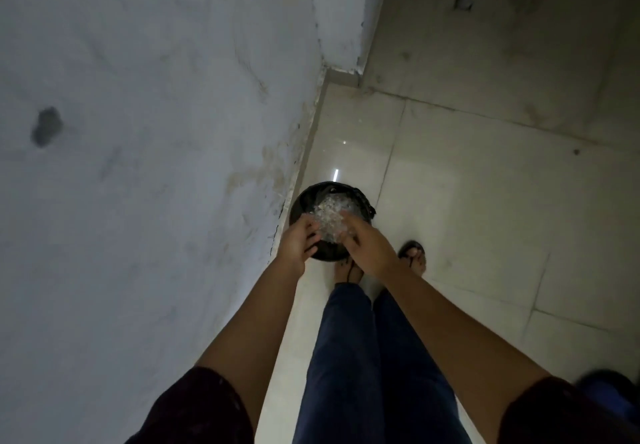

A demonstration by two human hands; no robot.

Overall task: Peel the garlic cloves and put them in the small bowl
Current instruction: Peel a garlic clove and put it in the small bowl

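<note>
Above the black lined bin (330, 225) by the wall (156, 132), both hands meet. Left hand (298, 246) and right hand (363, 249) have fingers curled around a pale, crinkly clump (330, 216), likely garlic skins, held just over the bin's mouth. No cloves or small bowl in view. Judged: clearing peel waste. Next: let go over the bin, keeping scraps inside its rim.

The floor (467, 184) is smooth, glossy tile that mirrors a light. The wall (156, 97) is matt, rough plaster, stained near its base. The bin (298, 208) carries a shiny black plastic liner, and the trousers (346, 357) are matt dark blue cloth.
</note>
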